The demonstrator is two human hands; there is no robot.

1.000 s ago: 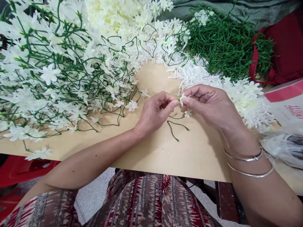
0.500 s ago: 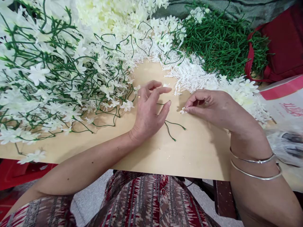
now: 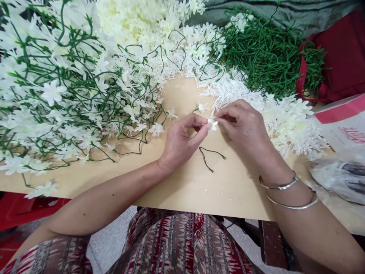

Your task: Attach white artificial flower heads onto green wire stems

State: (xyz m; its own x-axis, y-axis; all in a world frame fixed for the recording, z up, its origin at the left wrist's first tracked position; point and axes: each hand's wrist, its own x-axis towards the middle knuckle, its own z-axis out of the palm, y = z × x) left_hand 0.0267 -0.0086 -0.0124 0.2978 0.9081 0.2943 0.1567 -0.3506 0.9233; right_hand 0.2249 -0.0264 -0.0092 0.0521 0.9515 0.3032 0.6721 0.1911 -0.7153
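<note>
My left hand (image 3: 182, 142) is closed, with thumb and forefinger pinching a small white artificial flower (image 3: 212, 125), its petals facing up. Right beside the flower, my right hand (image 3: 246, 127) is closed too, thumb and forefinger pressed together. What its fingertips hold, if anything, is too small to make out. Just beyond the hands lies a white flower on a green stem (image 3: 202, 107). Below them, two thin green stems (image 3: 207, 154) rest on the tabletop (image 3: 182, 194). White stamen pieces (image 3: 225, 93) spread behind my right hand.
A large heap of white flowers with green stems (image 3: 85, 91) covers the left side. Loose white petals (image 3: 128, 23) lie at the back. Bare green stems (image 3: 262, 53) are piled back right, near a red bag (image 3: 342, 57), a white and pink box (image 3: 345, 121) and a plastic bag (image 3: 339, 175).
My left fingers have closed from open onto the small white flower, which was at my right fingertips before. My right hand has moved left and slightly up, close to the left.
</note>
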